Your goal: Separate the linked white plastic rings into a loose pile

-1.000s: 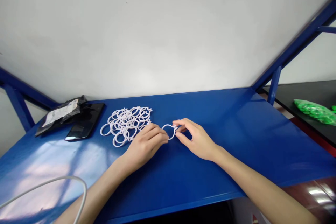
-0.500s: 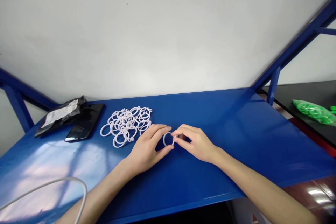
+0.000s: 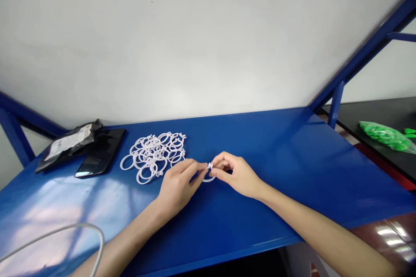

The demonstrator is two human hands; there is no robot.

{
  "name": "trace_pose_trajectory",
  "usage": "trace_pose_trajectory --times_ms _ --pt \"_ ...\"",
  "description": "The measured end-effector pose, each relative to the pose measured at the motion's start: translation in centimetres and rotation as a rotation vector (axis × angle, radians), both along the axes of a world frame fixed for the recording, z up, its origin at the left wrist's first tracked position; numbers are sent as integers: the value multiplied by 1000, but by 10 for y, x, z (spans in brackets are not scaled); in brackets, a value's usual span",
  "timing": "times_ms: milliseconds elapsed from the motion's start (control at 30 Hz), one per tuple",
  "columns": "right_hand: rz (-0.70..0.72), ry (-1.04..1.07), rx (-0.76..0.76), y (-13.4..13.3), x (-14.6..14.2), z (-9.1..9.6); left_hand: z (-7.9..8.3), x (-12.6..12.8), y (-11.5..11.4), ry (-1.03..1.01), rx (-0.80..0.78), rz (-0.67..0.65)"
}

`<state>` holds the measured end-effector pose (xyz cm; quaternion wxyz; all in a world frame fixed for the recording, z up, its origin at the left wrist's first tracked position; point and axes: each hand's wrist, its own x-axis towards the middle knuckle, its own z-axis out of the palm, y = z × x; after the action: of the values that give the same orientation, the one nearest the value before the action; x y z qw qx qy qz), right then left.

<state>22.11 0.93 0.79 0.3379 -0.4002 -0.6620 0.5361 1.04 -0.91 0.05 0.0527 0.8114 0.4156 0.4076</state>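
Observation:
Between my two hands is a white plastic ring (image 3: 208,179) with a small clasp-like part at its top. My left hand (image 3: 180,181) is closed, thumb and forefinger pinching the ring's left side by the clasp. From the other side my right hand (image 3: 235,173) pinches the ring near the same part, its fingers curled. Fingertips hide much of the ring's upper sides. Just left of my left hand lies a loose pile of similar white rings (image 3: 152,156), each with a small knob or clip.
A blue table (image 3: 276,151) bears everything. At its left lie a black phone-like slab (image 3: 100,156) and a black plastic package (image 3: 69,143) with a white label. A white cable (image 3: 65,228) loops at lower left. Green items in a clear bag (image 3: 386,136) rest on a black surface at right.
My left fingers have gone from spread around the ring to pinching it by the clasp. The ring has turned, so its clasp now sits at the top instead of the right.

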Motion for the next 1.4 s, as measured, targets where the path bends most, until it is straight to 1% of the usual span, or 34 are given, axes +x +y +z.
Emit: trace_pose_trajectory --times_ms 67,200,267,333,467,667,767,867,967,1033,1100,1133,1167,1200,1233,1267,1333,1400 --pt "-19 7 12 0 -1 0 4 1 -1 -65 -92 -5" --pt "-70 -40 100 -1 -2 3 9 2 -2 -230 -316 4" --pt "-73 -62 129 -2 -2 4 10 2 -2 -279 -385 -3" --pt "-71 -68 136 -3 -2 5 10 2 -2 -304 -419 -13" --pt "-82 -43 115 -5 -4 4 7 3 -3 -312 -398 -15" --pt "-90 9 110 -10 -5 2 2 6 -9 -329 -281 -22" --pt "-94 23 135 -12 -5 2 1 9 -13 -323 -207 -48" --pt "-83 -21 193 -12 -4 2 2 10 -13 -287 -152 -64" --pt "-62 -120 271 -8 -3 1 3 6 -5 -180 -98 -85" --pt "-60 -221 382 -1 1 0 3 -1 5 -38 -14 -57" --pt "-107 -379 549 8 10 0 1 -14 17 123 80 68" --pt "-155 -484 638 14 16 0 -1 -22 23 194 113 157" --pt "-219 -601 687 20 24 0 -3 -30 29 253 127 245" --pt "-282 -708 701 26 33 1 -6 -39 34 299 127 317" --pt "-341 -813 679 32 43 2 -8 -46 38 337 117 364" --pt "-369 -916 645 37 52 4 -11 -53 42 366 101 389" --pt "-386 -1065 571 43 67 7 -14 -63 46 406 76 396" --pt "-420 -1146 545 45 74 10 -13 -67 47 436 80 393"
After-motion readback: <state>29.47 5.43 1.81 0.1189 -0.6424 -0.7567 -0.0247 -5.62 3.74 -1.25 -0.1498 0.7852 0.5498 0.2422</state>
